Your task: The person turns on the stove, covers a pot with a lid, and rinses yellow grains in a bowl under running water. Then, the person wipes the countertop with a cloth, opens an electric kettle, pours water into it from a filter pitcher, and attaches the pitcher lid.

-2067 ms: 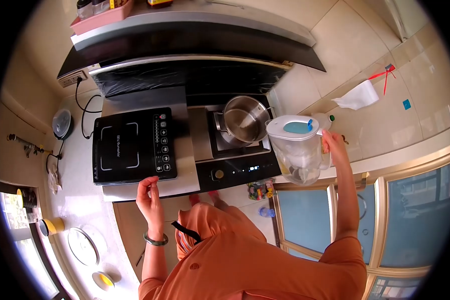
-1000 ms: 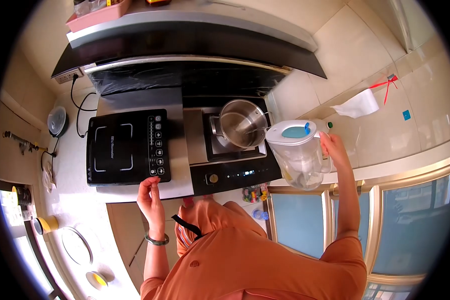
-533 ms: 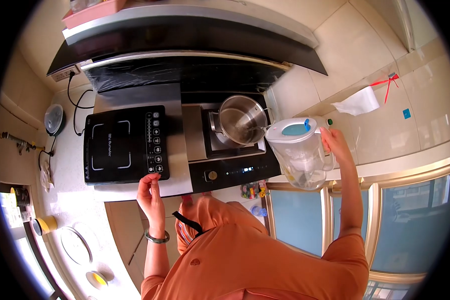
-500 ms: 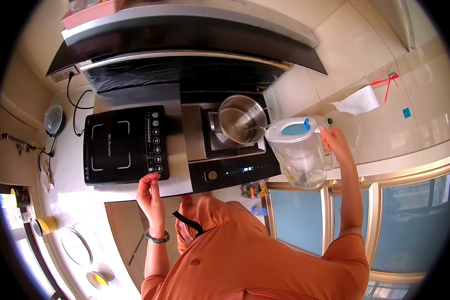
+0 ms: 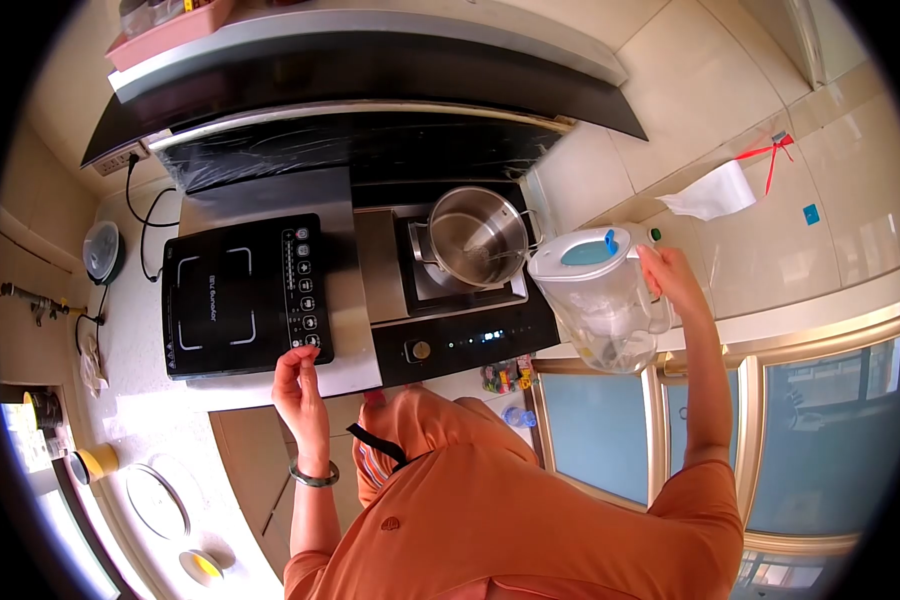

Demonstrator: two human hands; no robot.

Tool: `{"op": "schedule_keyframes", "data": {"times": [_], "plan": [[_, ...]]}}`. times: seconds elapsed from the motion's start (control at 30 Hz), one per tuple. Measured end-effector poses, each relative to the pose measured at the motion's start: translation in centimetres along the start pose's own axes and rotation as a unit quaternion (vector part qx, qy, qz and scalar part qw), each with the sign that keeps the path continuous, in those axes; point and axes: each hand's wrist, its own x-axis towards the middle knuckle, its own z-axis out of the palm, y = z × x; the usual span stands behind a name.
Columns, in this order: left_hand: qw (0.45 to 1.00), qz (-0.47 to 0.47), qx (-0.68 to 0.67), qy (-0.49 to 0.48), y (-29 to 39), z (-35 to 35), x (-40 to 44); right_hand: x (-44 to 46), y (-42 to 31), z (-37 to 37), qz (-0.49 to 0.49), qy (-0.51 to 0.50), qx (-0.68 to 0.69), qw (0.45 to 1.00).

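Note:
My right hand (image 5: pixel 667 277) is wrapped round the handle of a clear water filter pitcher (image 5: pixel 610 325) with a white lid and a blue tab. The pitcher is tilted left, its spout at the right rim of a steel pot (image 5: pixel 450 222). Rippled water shows at the pot's bottom; a thin stream near the spout is hard to make out. The pot stands on the gas hob (image 5: pixel 440 348). My left hand (image 5: pixel 300 393) has its fingers curled together at the front right corner of a black induction cooker (image 5: pixel 232 300); whether they touch it I cannot tell.
A range hood (image 5: pixel 370 85) overhangs the stove. A power cord (image 5: pixel 144 225) runs behind the cooker. On the left counter are a lidded bowl (image 5: pixel 102 250), a yellow container (image 5: pixel 95 463) and a round plate (image 5: pixel 158 500). A white paper sheet (image 5: pixel 712 193) hangs at the right wall.
The view has shifted slightly. The stream at the spout looks fainter than before. My right hand still holds the pitcher tilted; my left hand stays at the cooker's corner.

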Motion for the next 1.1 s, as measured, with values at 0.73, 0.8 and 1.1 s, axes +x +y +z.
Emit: {"op": "schedule_keyframes", "data": {"times": [0.73, 0.8, 1.1], "plan": [[0.993, -0.012, 0.094, -0.066, -2.1, 3.8, -1.0, 0.9, -0.6, -0.6, -0.003, -0.008, -0.036, 0.999], [0.994, -0.012, 0.092, -0.065, -2.1, 3.9, -1.0, 1.0, -0.7, -0.5, -0.004, -0.011, -0.036, 0.999], [0.994, -0.016, 0.088, -0.057, -1.8, 3.6, -0.4, 1.6, -1.4, -0.4, -0.009, -0.026, -0.039, 0.999]]}}
